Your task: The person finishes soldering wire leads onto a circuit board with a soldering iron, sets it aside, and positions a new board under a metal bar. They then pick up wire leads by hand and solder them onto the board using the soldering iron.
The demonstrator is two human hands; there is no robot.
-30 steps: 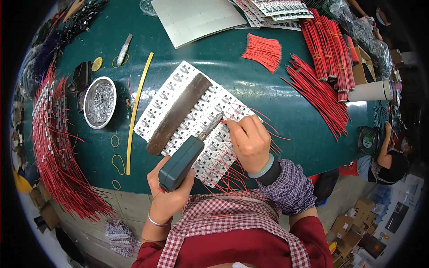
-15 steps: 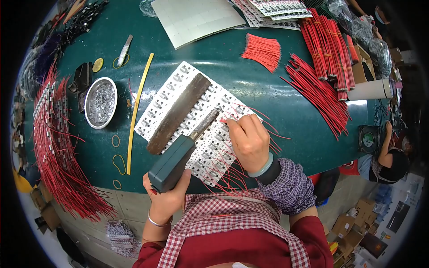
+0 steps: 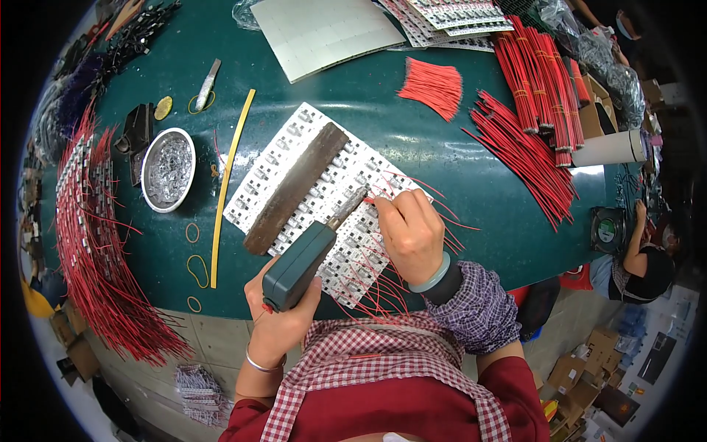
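Observation:
My left hand (image 3: 283, 324) is closed around the handle of a dark green soldering gun (image 3: 298, 265). Its tip points up and to the right, over a white circuit board panel (image 3: 333, 274) covered with small components. Close by that tip, my right hand (image 3: 412, 236) pinches a red wire (image 3: 370, 200) at the board. Several red wires (image 3: 379, 289) stick out from the panel's near right side. A brown bar (image 3: 294, 188) lies diagonally across the panel, left of the gun. What the right fingertips cover is hidden.
To the left stand a white bowl (image 3: 147, 193) of silvery bits and a yellow strip (image 3: 230, 169). A bundle of wired boards (image 3: 88, 243) hangs over the left edge. Red wire bundles (image 3: 523, 162) lie right; pale panels (image 3: 324, 33) lie at the back. Another person (image 3: 644, 269) sits far right.
My left hand has moved the soldering gun up and to the right, bringing its tip closer to my right fingertips. The right hand has barely moved.

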